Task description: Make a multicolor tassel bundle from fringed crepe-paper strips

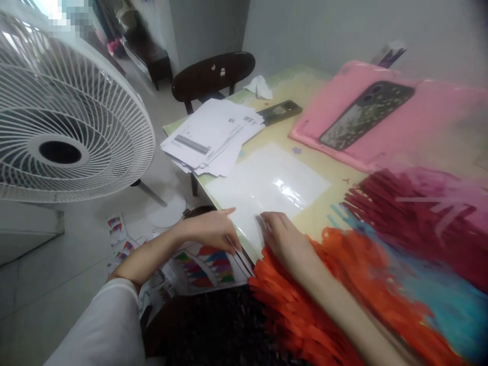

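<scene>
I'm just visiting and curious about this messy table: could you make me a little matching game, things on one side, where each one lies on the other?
Things:
1. phone
2. remote control
3. right hand
4. printed papers

Places:
A. by the table's corner near the fan
B. on the pink pad
C. between the papers and the pink pad
D. on the clear plastic sheet's near edge

Pairs: 1-B, 2-C, 3-D, 4-A

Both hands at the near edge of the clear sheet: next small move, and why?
Probably pinch and lift the near edge of the clear sheet. Both the left hand and right hand rest there with nothing gripped, and the sheet lies flat on the table.
</scene>
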The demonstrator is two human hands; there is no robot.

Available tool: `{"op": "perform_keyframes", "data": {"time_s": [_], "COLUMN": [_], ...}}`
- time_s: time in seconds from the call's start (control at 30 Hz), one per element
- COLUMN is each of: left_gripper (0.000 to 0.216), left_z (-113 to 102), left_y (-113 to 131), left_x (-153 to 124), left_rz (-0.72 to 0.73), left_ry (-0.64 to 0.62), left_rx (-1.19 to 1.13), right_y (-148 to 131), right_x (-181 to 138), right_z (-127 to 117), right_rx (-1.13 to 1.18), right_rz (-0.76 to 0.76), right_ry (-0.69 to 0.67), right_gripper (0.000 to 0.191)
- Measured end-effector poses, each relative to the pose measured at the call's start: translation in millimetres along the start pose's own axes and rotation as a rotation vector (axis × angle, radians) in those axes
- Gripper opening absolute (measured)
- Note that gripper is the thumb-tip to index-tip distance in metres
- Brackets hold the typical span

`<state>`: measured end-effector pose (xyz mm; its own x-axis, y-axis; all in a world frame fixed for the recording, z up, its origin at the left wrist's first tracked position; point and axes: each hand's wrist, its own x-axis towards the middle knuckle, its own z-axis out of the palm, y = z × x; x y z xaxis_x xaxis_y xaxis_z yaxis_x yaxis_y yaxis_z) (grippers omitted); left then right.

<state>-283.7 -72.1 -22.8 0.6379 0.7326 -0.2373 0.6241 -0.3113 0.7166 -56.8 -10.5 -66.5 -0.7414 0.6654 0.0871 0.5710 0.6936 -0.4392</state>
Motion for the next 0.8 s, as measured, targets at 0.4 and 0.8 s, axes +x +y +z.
{"op": "perform_keyframes", "data": {"time_s": [0.4, 0.8], "left_gripper": [0.015, 0.014], "left_z": [21, 21], "left_y": [-2, 4], "left_x": [13, 11], "left_rz": [0.088, 0.068], "left_ry": [-0.046, -0.041], "left_rx": [-0.033, -0.022], "right_y": [-5, 1], "right_x": [-1, 3], "right_z": [0, -1], "right_rx": [0.021, -0.013], "right_rz": [-0.040, -0.119], "right_ry": [-0.021, -0.045], "right_gripper": [0.039, 0.039]}}
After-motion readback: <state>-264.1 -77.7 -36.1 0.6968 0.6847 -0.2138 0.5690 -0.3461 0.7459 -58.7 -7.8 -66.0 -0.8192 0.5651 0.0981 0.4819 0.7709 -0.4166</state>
